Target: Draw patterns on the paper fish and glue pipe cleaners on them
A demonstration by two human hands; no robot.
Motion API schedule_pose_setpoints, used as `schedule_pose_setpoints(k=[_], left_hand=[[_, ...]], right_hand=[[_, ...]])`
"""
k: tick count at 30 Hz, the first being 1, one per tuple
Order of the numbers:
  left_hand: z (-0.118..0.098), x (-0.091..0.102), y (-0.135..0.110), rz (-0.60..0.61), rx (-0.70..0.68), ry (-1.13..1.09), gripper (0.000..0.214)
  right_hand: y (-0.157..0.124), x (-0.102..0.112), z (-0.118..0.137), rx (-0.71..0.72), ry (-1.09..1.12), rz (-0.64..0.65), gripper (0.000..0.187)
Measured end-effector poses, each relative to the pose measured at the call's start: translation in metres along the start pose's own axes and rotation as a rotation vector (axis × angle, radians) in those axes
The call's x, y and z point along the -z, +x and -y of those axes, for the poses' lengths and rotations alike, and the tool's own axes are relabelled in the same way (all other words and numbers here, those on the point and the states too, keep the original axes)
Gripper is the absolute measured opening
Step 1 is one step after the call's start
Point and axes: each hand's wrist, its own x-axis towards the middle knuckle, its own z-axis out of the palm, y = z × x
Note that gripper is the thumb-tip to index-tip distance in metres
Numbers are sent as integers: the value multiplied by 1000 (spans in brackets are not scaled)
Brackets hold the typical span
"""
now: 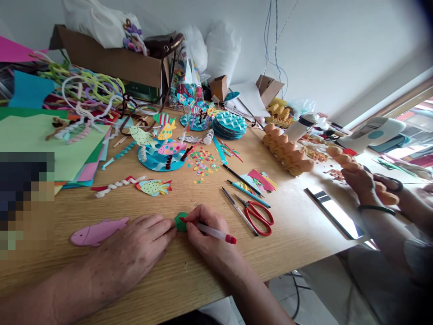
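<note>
My left hand (135, 248) lies flat on the wooden table (297, 225), its fingertips pressing down a small green paper piece (180, 222). My right hand (206, 232) is closed round a red-capped pen (216, 233) whose tip touches the green piece. A pink paper fish (96, 231) lies just left of my left hand.
Red-handled scissors (259, 214), pencils and paper scraps lie to the right. Paper fish on a blue disc (158, 151), confetti (202, 163), pipe cleaners (84, 90) and coloured sheets (40, 135) fill the back left. Another person's hands (365, 185) work an egg carton with scissors at the right.
</note>
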Motion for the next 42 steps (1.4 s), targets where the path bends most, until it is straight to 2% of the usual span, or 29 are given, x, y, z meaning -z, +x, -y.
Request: schedule_pose_setpoints(k=[11,20,30,42], left_hand=[[1,-4,-2,11,13,-21,41],[0,-2,-2,75,30,-22,41],[0,0,0,15,-5,1,41],[1,-5,-4,29,-6,-1,41]], right_hand=[[-1,-1,0,6,-39,-6,12],[-1,-3,-2,-10,-20,-13,12],[0,0,1,-18,-82,-30,15],[0,-2,0,5,-67,-36,12]])
